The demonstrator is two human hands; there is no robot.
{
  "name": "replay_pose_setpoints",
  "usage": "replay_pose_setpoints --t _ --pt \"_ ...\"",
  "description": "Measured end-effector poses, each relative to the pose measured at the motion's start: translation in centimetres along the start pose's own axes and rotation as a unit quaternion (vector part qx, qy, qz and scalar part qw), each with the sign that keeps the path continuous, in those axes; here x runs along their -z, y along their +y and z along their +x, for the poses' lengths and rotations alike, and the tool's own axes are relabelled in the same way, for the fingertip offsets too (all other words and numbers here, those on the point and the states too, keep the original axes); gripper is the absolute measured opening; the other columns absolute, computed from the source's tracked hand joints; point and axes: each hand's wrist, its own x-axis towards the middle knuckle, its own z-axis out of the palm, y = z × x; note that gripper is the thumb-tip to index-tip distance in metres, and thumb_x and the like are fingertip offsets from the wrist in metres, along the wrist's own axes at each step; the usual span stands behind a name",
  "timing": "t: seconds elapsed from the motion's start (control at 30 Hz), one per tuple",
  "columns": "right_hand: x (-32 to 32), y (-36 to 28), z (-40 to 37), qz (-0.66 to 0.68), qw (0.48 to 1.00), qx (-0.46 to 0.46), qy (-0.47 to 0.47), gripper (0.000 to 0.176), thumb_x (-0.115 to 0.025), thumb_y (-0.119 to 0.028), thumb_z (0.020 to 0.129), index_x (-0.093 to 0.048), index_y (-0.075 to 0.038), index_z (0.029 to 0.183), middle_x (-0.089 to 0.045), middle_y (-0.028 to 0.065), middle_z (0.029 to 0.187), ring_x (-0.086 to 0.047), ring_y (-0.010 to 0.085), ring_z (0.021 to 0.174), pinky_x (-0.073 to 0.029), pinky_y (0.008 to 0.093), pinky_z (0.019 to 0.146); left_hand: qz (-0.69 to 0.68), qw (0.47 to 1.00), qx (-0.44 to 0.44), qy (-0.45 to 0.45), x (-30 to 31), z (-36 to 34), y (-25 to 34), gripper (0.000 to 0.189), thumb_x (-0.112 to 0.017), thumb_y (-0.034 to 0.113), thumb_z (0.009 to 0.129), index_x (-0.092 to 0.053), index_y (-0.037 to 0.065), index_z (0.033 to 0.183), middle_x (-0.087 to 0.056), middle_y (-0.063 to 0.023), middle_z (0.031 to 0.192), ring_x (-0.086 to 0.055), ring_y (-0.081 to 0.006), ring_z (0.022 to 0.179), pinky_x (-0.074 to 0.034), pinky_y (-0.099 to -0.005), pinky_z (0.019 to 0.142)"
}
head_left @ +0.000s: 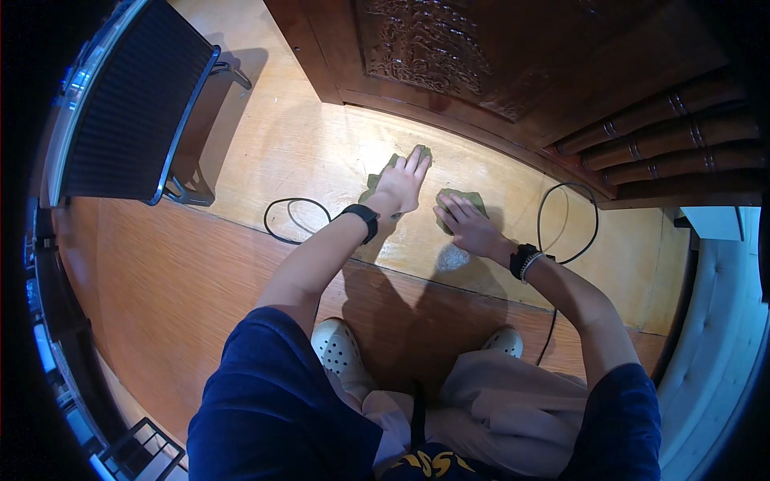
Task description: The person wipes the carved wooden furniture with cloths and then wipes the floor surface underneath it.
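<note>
My left hand point(401, 183) lies on a dark green cloth point(373, 183) on the light wood-patterned floor, fingers stretched forward over it. Parts of the cloth show beside the palm and past the fingertips. To its right, my right hand point(472, 228) rests with fingers spread and flat on a second green cloth point(475, 200). Neither hand visibly grips its cloth. Both wrists wear black bands, and a beaded bracelet point(529, 264) circles the right one. A pale, shiny patch point(451, 257) marks the floor just below the right hand.
Carved dark wooden furniture point(449, 48) borders the floor ahead and right. A ribbed dark panel on feet point(136, 104) stands at left. Black cable loops point(277, 220) hang by both forearms. Reddish-brown flooring point(200, 280) lies nearer me, under my white clogs point(337, 346). Pale padded upholstery point(714, 337) is at right.
</note>
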Motion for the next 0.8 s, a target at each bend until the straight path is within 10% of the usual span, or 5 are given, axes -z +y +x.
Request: replay_pose_setpoints --t 0.8 --pt "-0.2 -0.1 -0.1 -0.001 0.999 -0.027 -0.042 0.083 -0.069 -0.011 0.068 -0.030 -0.005 0.141 -0.028 0.0193 0.145 -0.026 0.0372 0.136 -0.023 0.0453 0.113 -0.050 0.999 -0.011 0.003 0.8 0.0 -1.4 0.082 -0.059 0.026 0.077 -0.020 0.013 0.147 -0.017 -0.0148 0.153 -0.048 -0.0355 0.118 -0.045 -0.0408 0.096"
